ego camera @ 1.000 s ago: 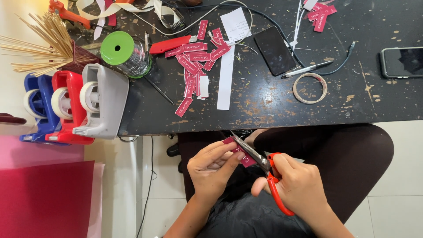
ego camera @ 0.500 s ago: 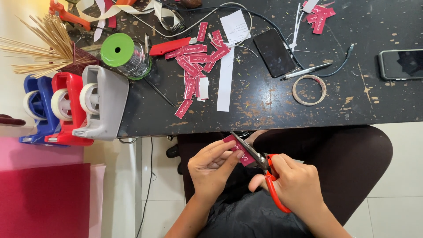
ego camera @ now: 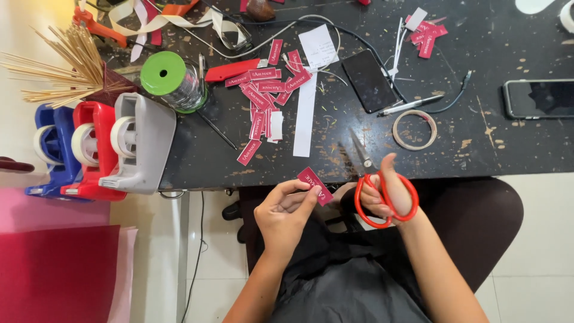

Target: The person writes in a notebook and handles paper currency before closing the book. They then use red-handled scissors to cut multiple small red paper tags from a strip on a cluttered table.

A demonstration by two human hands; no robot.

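Note:
My left hand (ego camera: 286, 212) pinches a small crimson paper label (ego camera: 315, 185) between thumb and fingers, just below the dark table's front edge. My right hand (ego camera: 388, 194) grips red-handled scissors (ego camera: 375, 185) with the blades closed and pointing up over the table edge, apart from the label. A pile of several similar crimson labels (ego camera: 263, 96) lies on the table (ego camera: 478, 149) above my left hand, beside a long white paper strip (ego camera: 305, 113).
Three tape dispensers, blue (ego camera: 51, 149), red (ego camera: 89, 149) and grey (ego camera: 140, 140), stand at the table's left end. A green-lidded jar (ego camera: 170, 81), wooden sticks (ego camera: 54, 66), two phones (ego camera: 373, 81) (ego camera: 538, 98), a pen (ego camera: 409, 106), a tape ring (ego camera: 414, 129) and cables lie about. Crimson sheets (ego camera: 54, 275) lie on the floor.
The scissors left the label and swung upward to the right, blades now closed over the table edge. My left hand lifted the cut label slightly toward the table.

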